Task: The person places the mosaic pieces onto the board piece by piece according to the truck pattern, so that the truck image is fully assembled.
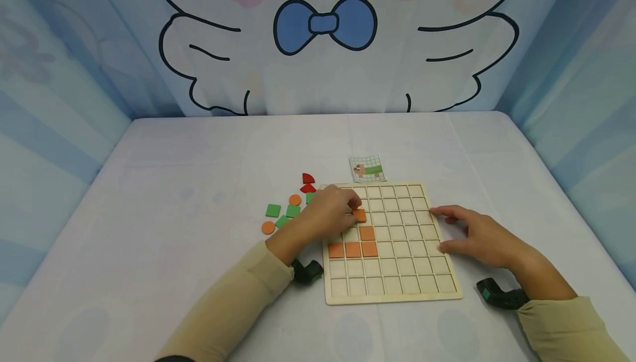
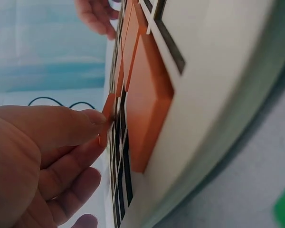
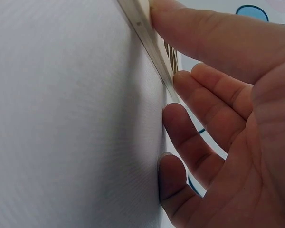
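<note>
One orange tile (image 1: 360, 216) is pinched by the left hand (image 1: 326, 211); the spread right hand (image 1: 481, 237) touches the board (image 1: 400, 249) at right.

Table (image 1: 174, 185): it is covered with a white cloth (image 1: 218, 152), which has faint oval spots and soft fold lines.
Wooden grid board (image 1: 390, 285): it lies flat on the cloth, a little to the right of the middle.
Picture card (image 1: 367, 169): it is small, with a grid and a green and orange-brown drawing, just beyond the board's far rim.
Red pieces (image 1: 308, 178): two, near the board's far left corner; the farther one is quarter-round, the nearer one fan-shaped.
Orange discs (image 1: 268, 227): two, well apart, left of the board.
Green squares (image 1: 273, 211): four are visible, scattered around the discs; one is partly hidden.
</note>
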### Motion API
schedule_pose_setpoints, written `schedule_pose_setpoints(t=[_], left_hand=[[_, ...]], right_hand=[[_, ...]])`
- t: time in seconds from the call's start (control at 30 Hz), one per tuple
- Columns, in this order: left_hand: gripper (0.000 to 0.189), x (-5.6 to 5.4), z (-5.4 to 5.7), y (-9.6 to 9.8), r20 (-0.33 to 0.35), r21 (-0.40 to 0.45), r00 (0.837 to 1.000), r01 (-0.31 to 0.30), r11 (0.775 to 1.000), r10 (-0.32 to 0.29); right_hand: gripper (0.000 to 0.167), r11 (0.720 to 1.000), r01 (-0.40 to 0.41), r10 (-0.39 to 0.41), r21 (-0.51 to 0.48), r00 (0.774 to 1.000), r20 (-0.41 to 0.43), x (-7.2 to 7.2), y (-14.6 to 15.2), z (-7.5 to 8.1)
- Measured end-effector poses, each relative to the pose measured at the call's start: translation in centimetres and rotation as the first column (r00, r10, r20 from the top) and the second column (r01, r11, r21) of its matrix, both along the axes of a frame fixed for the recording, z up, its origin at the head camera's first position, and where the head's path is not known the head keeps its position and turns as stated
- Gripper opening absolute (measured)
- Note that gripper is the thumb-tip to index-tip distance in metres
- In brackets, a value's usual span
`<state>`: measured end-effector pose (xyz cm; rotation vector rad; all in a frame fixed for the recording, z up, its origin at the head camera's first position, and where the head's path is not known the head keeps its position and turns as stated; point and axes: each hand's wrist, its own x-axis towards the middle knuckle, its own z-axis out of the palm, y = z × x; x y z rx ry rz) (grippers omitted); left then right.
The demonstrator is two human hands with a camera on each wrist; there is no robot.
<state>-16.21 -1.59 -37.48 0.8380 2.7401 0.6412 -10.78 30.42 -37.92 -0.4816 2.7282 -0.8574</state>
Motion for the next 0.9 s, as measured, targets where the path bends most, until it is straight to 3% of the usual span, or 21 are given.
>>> schedule_pose_setpoints(t=[0.9], left_hand=[[0.026,0.18,-0.05,0.94,0.001,-0.063,1.000,0.023,0.998,-0.023]], right_hand=[[0.070,1.000,0.009,-0.009,0.008,1.000,-0.001,-0.04,0.20,-0.27]])
